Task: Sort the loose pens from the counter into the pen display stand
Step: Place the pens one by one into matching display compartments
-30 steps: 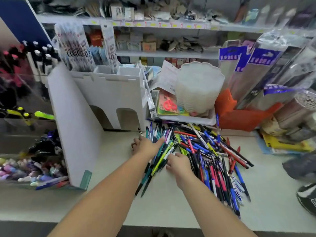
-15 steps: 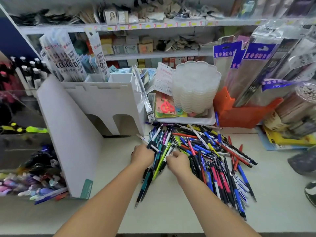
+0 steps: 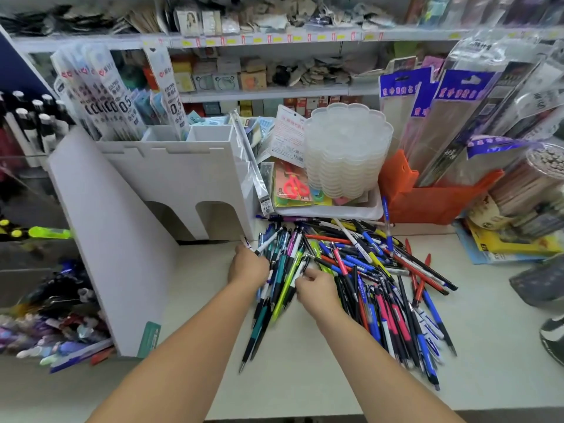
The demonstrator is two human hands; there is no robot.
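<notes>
On counter [image 3: 305,377], multicoloured pens [image 3: 366,270] lie heaped, fanned out.

Both bare forearms extended from 6 o'clock toward 12 o'clock, converging slightly, left hand [image 3: 247,267] back-up with fingers curled gripping several pens [image 3: 276,279], right hand [image 3: 317,286] just beside it at 3 o'clock, fingertips pinching one pen in the pile.

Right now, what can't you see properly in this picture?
Head view only:
- Left hand: its grip on a white pen is hidden by the back of the hand.
- Right hand: fingertips blurred among the pen pile.
- Package print in the white stand: too small.
</notes>
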